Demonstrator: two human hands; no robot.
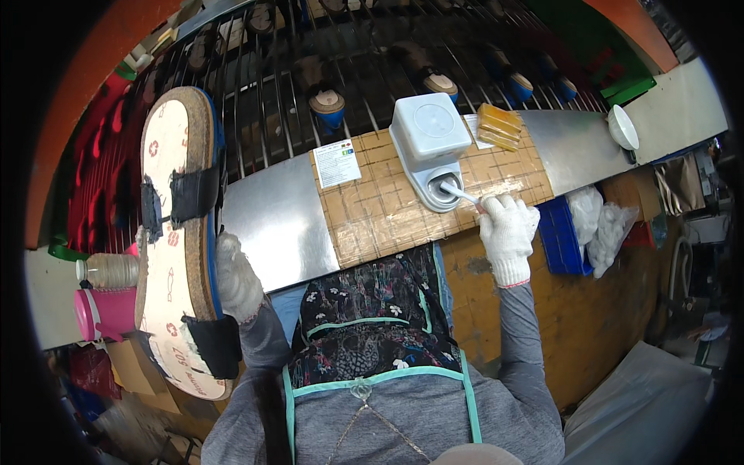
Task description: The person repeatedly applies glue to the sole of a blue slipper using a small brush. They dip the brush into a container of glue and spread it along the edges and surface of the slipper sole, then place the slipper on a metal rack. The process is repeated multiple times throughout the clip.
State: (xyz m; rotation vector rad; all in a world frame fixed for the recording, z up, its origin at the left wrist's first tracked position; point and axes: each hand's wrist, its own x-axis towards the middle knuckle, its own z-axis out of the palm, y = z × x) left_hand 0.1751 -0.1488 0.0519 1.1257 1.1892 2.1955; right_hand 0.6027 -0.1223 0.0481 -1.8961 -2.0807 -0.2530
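Observation:
My left hand, in a white knit glove, grips a sandal on a blue last and holds it up at the left. Its underside faces me: a cream board with a cork edge and black strap ends folded over it. The sandal hides some of the fingers. My right hand, gloved too, closes round the handle of a white brush. The brush's tip dips into the small round cup at the front of a white glue dispenser, whose boxy container stands behind the cup.
Behind the metal and brown-covered worktop, a rack of metal rods carries several lasted sandals. Amber blocks lie right of the dispenser. A white bowl is farther right, a blue crate below. A pink container stands left.

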